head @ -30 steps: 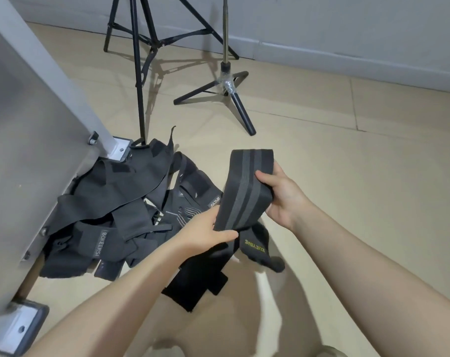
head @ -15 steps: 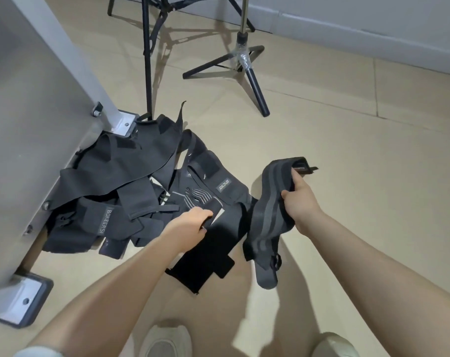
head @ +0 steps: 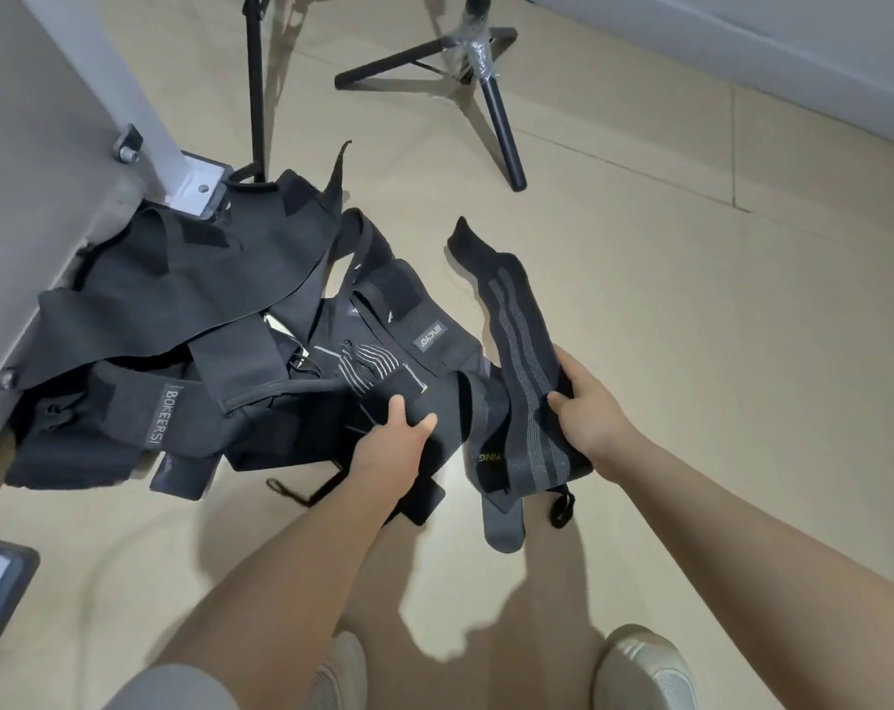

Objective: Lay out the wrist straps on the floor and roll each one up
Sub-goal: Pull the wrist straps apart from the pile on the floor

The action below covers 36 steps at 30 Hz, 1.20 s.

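Long black elastic wrist strap with grey stripes (head: 519, 351), gripped mid-length by right hand (head: 586, 415), long axis running away from the person; left hand (head: 388, 445) grips tangled black woven straps (head: 204, 320) on beige tiled floor (head: 690, 310)

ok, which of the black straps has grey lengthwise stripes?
The long black elastic strap gripped by the right hand, lying apart to the right of the pile. The tangled black straps in the pile show logos and labels, no lengthwise stripes.

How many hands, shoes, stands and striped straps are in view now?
Hands: 2, left hand, right hand
Shoes: 2, left shoe, right shoe
Stands: 2, thin stand, tripod stand
Striped strap: 1
Total: 7; heap of straps too tangled to count.
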Each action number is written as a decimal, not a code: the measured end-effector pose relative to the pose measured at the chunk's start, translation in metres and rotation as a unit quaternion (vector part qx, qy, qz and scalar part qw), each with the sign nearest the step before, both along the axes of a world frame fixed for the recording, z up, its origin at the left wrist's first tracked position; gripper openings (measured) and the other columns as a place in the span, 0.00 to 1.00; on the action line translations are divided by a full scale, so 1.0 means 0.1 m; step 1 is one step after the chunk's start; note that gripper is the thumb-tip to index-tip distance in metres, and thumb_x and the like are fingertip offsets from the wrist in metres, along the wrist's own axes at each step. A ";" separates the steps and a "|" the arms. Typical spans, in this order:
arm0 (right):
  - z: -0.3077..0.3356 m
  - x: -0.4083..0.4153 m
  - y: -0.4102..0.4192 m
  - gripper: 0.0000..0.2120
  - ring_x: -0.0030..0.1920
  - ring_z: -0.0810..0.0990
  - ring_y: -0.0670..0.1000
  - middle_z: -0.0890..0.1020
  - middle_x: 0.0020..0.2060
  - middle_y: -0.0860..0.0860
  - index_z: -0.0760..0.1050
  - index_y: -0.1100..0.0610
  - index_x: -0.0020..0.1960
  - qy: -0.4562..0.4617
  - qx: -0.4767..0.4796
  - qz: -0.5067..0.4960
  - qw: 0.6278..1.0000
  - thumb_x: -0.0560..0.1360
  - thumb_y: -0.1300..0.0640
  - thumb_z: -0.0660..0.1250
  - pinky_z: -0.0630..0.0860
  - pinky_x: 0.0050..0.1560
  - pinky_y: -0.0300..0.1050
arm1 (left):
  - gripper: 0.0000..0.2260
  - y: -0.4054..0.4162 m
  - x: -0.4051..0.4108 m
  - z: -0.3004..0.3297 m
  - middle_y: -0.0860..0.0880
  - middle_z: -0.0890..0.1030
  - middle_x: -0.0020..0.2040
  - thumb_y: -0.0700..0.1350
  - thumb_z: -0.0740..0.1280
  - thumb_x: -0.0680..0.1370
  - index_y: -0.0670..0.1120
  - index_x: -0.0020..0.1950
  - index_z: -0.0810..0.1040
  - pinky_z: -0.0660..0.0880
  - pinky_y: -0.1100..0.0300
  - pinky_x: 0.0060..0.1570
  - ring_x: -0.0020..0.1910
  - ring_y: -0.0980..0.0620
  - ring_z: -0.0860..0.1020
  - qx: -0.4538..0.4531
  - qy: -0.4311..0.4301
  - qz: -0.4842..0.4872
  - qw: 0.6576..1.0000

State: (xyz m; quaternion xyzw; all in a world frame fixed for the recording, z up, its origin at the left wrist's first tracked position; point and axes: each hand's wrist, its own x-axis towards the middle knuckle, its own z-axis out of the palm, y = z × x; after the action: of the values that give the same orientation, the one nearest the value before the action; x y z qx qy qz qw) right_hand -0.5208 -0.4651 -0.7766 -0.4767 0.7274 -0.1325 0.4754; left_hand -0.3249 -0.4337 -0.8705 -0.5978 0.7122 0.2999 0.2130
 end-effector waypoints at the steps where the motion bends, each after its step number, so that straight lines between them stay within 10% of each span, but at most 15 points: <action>1: 0.00 0.01 -0.02 0.30 0.56 0.75 0.48 0.77 0.57 0.43 0.67 0.39 0.67 -0.010 0.002 -0.001 1.000 0.78 0.69 0.51 0.68 0.55 0.39 | 0.28 -0.01 0.03 0.04 0.42 0.54 0.69 0.36 0.62 0.76 0.52 0.74 0.57 0.71 0.55 0.40 0.47 0.43 0.75 -0.021 0.000 0.021 1.000; 8: 0.10 0.02 -0.15 0.29 0.53 0.77 0.44 0.78 0.54 0.40 0.69 0.42 0.67 -0.059 -0.021 -0.032 0.998 0.78 0.70 0.50 0.73 0.48 0.37 | 0.27 -0.27 0.64 0.31 0.40 0.75 0.53 0.37 0.77 0.56 0.45 0.55 0.80 0.67 0.63 0.21 0.28 0.49 0.72 -0.218 -0.112 0.067 0.967; 12: 0.21 -0.03 -0.16 0.29 0.49 0.77 0.37 0.77 0.50 0.35 0.68 0.38 0.64 -0.088 -0.017 -0.028 0.996 0.79 0.70 0.50 0.72 0.42 0.32 | 0.25 -0.41 0.62 0.41 0.37 0.51 0.76 0.43 0.69 0.71 0.51 0.68 0.69 0.66 0.49 0.61 0.67 0.37 0.63 -0.197 -0.132 0.075 0.969; 15: 0.28 -0.14 -0.19 0.28 0.51 0.79 0.39 0.78 0.50 0.34 0.68 0.36 0.62 -0.134 -0.015 -0.041 0.990 0.80 0.69 0.51 0.74 0.41 0.32 | 0.17 -0.50 0.30 0.64 0.40 0.63 0.73 0.40 0.65 0.75 0.44 0.64 0.74 0.66 0.50 0.64 0.68 0.41 0.65 -0.277 0.068 0.104 0.953; 17: 0.31 -0.24 -0.20 0.26 0.51 0.81 0.44 0.80 0.50 0.36 0.69 0.38 0.65 -0.185 0.000 -0.079 0.980 0.80 0.67 0.53 0.76 0.42 0.37 | 0.14 -0.59 -0.01 0.82 0.46 0.72 0.64 0.47 0.57 0.81 0.46 0.64 0.72 0.64 0.55 0.62 0.63 0.47 0.68 -0.108 0.234 0.210 0.943; 20: 0.37 -0.40 -0.18 0.28 0.49 0.83 0.48 0.83 0.52 0.41 0.67 0.40 0.69 -0.262 0.011 -0.096 0.960 0.79 0.68 0.54 0.78 0.44 0.42 | 0.13 -0.71 -0.51 1.02 0.49 0.72 0.41 0.59 0.53 0.80 0.52 0.45 0.68 0.67 0.57 0.49 0.40 0.51 0.71 0.149 0.418 0.396 0.804; 23: 0.42 -0.60 -0.09 0.31 0.54 0.82 0.55 0.82 0.56 0.49 0.65 0.40 0.70 -0.343 0.009 -0.081 0.936 0.77 0.70 0.56 0.77 0.54 0.49 | 0.19 -0.81 -0.85 1.07 0.46 0.81 0.50 0.59 0.52 0.81 0.46 0.52 0.74 0.75 0.55 0.55 0.50 0.49 0.80 0.197 0.507 0.467 0.697; 29: 0.28 -1.12 0.17 0.26 0.54 0.82 0.53 0.81 0.58 0.53 0.66 0.46 0.69 -0.385 0.023 -0.086 0.919 0.77 0.69 0.58 0.78 0.46 0.41 | 0.12 -0.83 -1.45 1.16 0.45 0.82 0.56 0.42 0.62 0.80 0.45 0.63 0.75 0.78 0.57 0.49 0.52 0.49 0.81 0.164 0.538 0.397 0.725; 32: 0.17 -1.33 0.21 0.16 0.54 0.81 0.51 0.81 0.58 0.53 0.70 0.53 0.67 -0.375 0.034 -0.169 0.911 0.81 0.52 0.56 0.78 0.50 0.43 | 0.16 -0.73 -1.71 1.24 0.52 0.82 0.49 0.38 0.61 0.80 0.58 0.61 0.72 0.79 0.59 0.48 0.47 0.54 0.82 0.159 0.552 0.298 0.763; 36: 0.09 -1.64 0.17 0.18 0.56 0.81 0.54 0.82 0.56 0.54 0.72 0.54 0.66 -0.484 -0.002 -0.426 0.764 0.80 0.46 0.57 0.77 0.52 0.50 | 0.20 -0.63 -1.94 1.21 0.55 0.82 0.51 0.38 0.61 0.80 0.60 0.67 0.70 0.76 0.57 0.55 0.49 0.58 0.81 0.182 0.520 0.199 0.811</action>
State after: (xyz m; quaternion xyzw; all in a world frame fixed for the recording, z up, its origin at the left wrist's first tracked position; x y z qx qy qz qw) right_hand -0.6845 -0.4480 -0.7674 0.0083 0.5284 -0.5363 0.6581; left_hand -0.5188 -0.4967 -0.7496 -0.4320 0.5140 0.7261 -0.1481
